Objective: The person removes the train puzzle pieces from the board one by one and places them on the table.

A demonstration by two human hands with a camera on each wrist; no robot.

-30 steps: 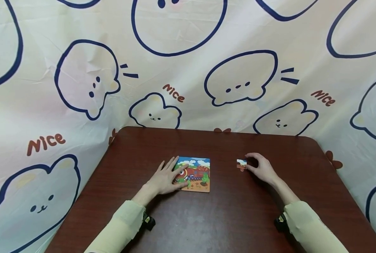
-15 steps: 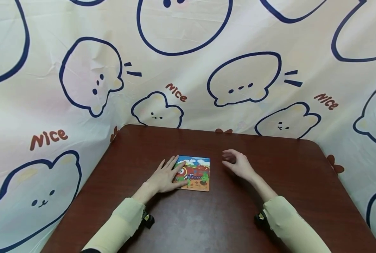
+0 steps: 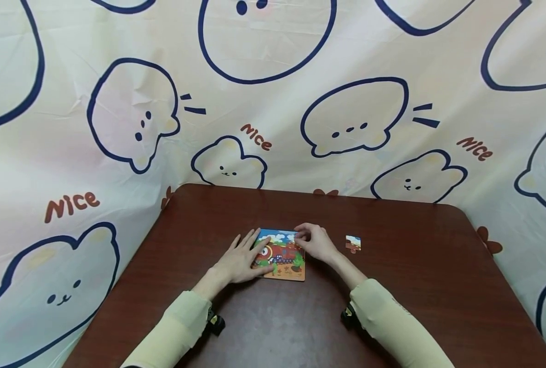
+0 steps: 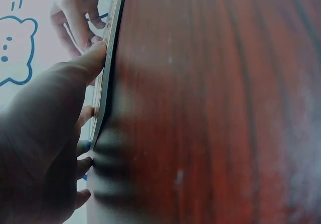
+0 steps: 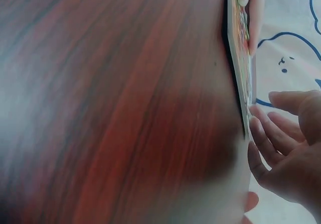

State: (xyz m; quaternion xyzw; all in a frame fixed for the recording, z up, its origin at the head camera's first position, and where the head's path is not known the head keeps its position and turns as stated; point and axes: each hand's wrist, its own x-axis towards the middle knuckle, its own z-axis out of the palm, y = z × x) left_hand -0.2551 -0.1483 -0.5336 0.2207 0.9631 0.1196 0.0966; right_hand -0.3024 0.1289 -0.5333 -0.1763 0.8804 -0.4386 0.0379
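Note:
A square picture puzzle board (image 3: 285,255) with a colourful scene lies on the brown table. The left hand (image 3: 238,261) rests spread over its left part, with the thumb (image 4: 93,61) along the near edge in the left wrist view. At the board's upper right corner is the right hand (image 3: 317,243), its fingers bent over the edge; in the right wrist view the right hand (image 5: 296,138) has thumb and fingers apart, with nothing seen between them. To the right of that hand a small puzzle piece (image 3: 353,243) lies loose on the table.
The brown table (image 3: 282,317) reaches back to a pale cloth backdrop (image 3: 282,112) printed with blue-outlined animals. Dark devices are strapped to both wrists, below light green sleeves.
The right hand has let go of the small piece and moved left to the board's upper right corner. The piece stays on the table; the left hand has not visibly moved.

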